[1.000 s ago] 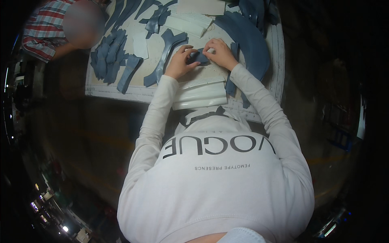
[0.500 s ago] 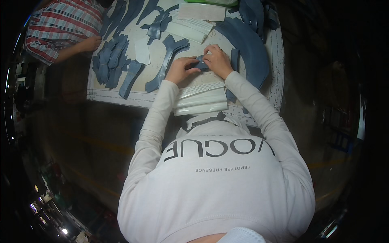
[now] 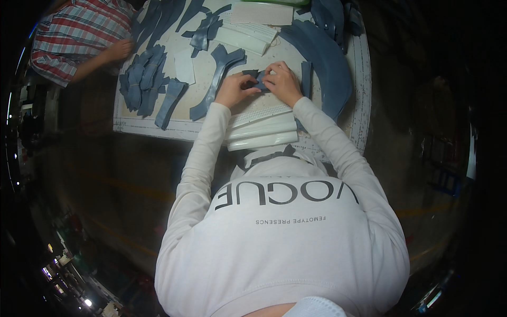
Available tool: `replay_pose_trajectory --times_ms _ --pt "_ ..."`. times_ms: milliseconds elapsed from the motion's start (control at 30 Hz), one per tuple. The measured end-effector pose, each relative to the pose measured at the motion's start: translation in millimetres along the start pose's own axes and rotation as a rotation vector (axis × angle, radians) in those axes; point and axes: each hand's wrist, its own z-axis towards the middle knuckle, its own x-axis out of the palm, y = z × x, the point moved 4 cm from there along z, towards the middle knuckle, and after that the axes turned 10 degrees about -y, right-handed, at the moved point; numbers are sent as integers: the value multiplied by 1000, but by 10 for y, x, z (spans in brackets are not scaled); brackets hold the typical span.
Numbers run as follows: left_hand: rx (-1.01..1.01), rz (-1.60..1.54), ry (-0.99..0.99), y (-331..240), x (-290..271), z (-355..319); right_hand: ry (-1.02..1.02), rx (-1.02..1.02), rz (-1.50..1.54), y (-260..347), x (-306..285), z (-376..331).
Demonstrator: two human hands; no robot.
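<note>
Between my hands is a small dark blue cut piece (image 3: 259,80), flat and smooth like leather or coated fabric. My left hand (image 3: 235,90) is closed on its left side, thumb and fingers bent around the edge. My right hand (image 3: 283,83) pinches its right side with the fingertips. Both hands rest low over the table, and the fingers hide part of the piece. Just left of my left hand lies a long forked blue strip (image 3: 215,79). A narrow blue strip (image 3: 306,78) lies right beside my right hand.
Stacked large curved blue pieces (image 3: 335,68) lie on the right of the white table (image 3: 362,100). A tied blue bundle (image 3: 142,79) lies at the left, near a co-worker's hand (image 3: 120,50). Folded white sheets (image 3: 263,134) lie in front of me, others (image 3: 243,38) beyond.
The blue piece between my hands has shifted, and more of its far edge shows at the left. My hands barely move. The co-worker's hand at the far left has moved slightly.
</note>
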Motion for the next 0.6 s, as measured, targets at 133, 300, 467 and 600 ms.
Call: replay_pose_trajectory --times_ms 133,300,467,600 --pt "-16 -52 17 33 -15 -7 -54 214 -23 -75 -51 69" --pt "-32 -69 48 69 -22 -20 -48 342 175 -140 -116 42" --pt "-49 -130 72 60 -24 -22 -66 306 156 -140 -124 0" --pt "-74 -146 22 -17 -48 -48 -12 294 235 -83 -96 -33"
